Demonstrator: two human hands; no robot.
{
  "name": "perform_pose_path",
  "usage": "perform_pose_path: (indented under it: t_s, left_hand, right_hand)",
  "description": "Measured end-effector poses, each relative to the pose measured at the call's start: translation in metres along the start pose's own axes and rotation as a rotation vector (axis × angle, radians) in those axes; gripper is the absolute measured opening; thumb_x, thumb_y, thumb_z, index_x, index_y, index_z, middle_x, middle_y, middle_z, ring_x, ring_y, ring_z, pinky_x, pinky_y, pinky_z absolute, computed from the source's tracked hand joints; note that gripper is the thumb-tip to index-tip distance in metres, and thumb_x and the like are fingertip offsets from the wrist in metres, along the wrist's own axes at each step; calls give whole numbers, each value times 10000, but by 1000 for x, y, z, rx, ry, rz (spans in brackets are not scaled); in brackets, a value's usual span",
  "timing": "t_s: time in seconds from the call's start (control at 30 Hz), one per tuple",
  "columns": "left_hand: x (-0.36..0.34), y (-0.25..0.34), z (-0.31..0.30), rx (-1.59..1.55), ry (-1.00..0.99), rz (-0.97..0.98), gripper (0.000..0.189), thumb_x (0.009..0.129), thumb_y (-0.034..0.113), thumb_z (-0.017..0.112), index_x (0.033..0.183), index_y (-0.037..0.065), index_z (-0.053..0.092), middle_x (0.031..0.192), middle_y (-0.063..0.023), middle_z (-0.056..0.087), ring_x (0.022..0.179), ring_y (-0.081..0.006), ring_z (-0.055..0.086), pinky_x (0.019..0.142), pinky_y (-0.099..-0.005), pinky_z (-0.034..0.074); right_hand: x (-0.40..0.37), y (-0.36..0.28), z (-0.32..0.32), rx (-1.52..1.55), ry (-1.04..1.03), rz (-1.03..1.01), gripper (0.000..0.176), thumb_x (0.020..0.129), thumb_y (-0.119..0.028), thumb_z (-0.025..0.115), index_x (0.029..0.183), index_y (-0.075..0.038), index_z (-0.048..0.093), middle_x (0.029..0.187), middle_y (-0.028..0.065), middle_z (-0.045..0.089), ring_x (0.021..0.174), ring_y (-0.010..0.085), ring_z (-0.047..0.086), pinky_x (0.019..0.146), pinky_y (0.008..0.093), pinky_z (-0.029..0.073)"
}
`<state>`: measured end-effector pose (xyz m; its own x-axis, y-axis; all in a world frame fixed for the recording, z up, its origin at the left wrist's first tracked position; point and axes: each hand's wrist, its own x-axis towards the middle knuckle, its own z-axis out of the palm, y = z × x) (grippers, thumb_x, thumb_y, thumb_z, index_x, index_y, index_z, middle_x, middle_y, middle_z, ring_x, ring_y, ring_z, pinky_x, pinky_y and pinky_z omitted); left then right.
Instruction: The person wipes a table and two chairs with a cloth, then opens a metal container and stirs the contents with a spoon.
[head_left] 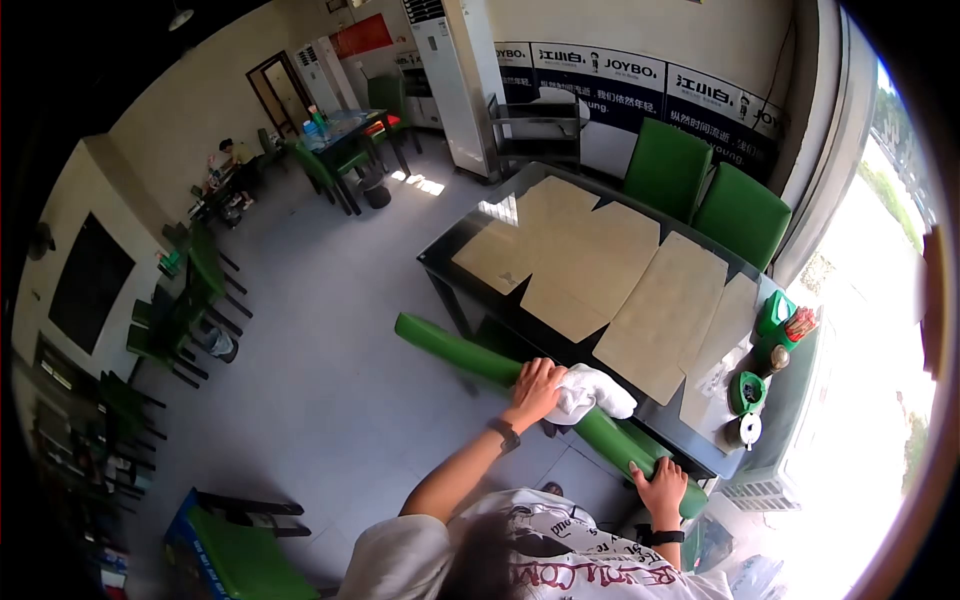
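My left hand (538, 391), with a dark watch on its wrist, is closed on the left end of a bunched white cloth (592, 394). Its fingers curl over at the top of a green chair back (455, 352). The cloth lies across the gap between this chair and a second green chair back (607, 440). Toward the right end of that second back, my right hand (661, 488) grips the top edge, thumb on the near side. A black band circles the right wrist.
Just beyond the chairs stands a glass-topped table (480, 230) with beige paper mats (578, 280). Green holders (748, 392) and a lidded pot (743, 431) sit at its right end. Another green chair (245, 550) is at lower left. A person (237, 155) sits far off.
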<state>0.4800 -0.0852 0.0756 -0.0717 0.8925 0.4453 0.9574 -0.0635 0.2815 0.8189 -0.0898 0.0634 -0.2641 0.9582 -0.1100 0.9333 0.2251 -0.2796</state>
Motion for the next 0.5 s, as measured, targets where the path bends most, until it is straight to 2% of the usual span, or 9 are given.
perform_pose_path:
  t_s: [0.1,0.13,0.17,0.2,0.23,0.3,0.4,0.5]
  left_hand:
    - [1,-42,-7,98,87,-98,276,768,131,660,1026,77,578,1157,-101,541,1120,-289,496,963,-450,382]
    - [-7,-63,6,115,81,-146,245,791,158,644,1008,63,582,1180,-122,553,1114,-300,513,979,-466,373]
    - [-14,-80,19,127,72,-193,227,814,185,629,990,49,587,1204,-144,565,1108,-311,530,995,-481,364]
    - [-12,-87,17,-9,-90,-386,242,850,248,592,956,30,592,1064,-203,630,1018,-355,581,984,-492,370]
    - [-8,-92,6,-92,-142,-417,262,859,272,571,913,16,586,889,-230,653,952,-394,601,973,-483,382]
    - [-9,-92,6,-90,-66,-439,289,855,280,571,937,5,608,862,-235,658,954,-395,601,964,-474,391]
    - [-11,-94,15,-48,-15,-447,401,861,333,536,1054,-5,629,989,-242,661,988,-387,592,990,-449,374]
    - [-6,-92,10,-41,-71,-429,372,859,342,513,989,11,624,965,-217,663,973,-361,593,979,-433,372]
  right_hand:
    - [3,4,17,36,238,-250,709,715,-564,669,1172,-29,574,1225,188,587,1110,315,551,939,442,405]
    - [5,2,17,25,121,-289,817,680,-572,696,1310,-83,514,1331,158,522,1171,301,517,978,433,388]
    - [7,-9,14,11,81,-358,864,641,-569,737,1325,-98,499,1313,140,541,1164,303,522,974,422,394]
    - [11,-16,15,-7,40,-326,883,624,-551,762,1342,-116,486,1318,131,540,1160,300,529,964,423,405]
    - [13,-22,14,-25,0,-289,907,607,-532,787,1360,-135,473,1323,122,540,1157,296,535,953,425,415]
    - [18,-27,12,-43,-37,-238,925,575,-444,825,1374,-160,454,1307,105,548,1146,294,549,958,428,420]
    - [16,-31,14,-70,-64,-154,911,572,-390,844,1377,-213,456,1198,93,612,1099,297,589,944,427,440]
    - [19,-28,19,-103,-74,-147,847,606,-385,826,1360,-217,478,1039,90,674,984,282,637,913,416,453]
